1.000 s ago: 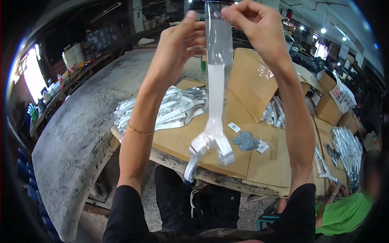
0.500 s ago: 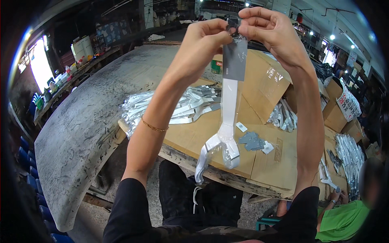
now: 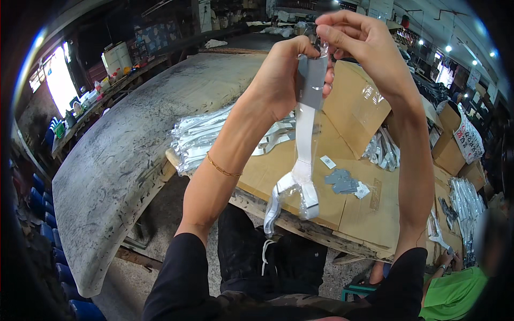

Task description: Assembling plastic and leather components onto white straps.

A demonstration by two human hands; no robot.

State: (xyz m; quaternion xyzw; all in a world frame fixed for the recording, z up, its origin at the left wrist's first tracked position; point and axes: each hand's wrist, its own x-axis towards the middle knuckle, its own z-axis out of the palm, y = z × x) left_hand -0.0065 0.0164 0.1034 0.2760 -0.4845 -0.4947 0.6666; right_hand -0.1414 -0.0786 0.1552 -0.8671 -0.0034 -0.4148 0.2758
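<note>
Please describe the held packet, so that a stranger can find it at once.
On the grey table lies flat brown cardboard. In front of it hangs a clear packet with a white, forked strap, its grey card in the left hand. Unlike the heaped packets, it is held up.

A workshop: leftward of the left hand (image 3: 284, 72) spreads a stained, scuffed surface (image 3: 128, 139), with a cluttered workbench (image 3: 131, 79) beyond; below the right hand (image 3: 361, 40) are a cardboard box (image 3: 356, 107), piled plastic-wrapped straps (image 3: 466, 206) and a concrete floor (image 3: 334, 278).
</note>
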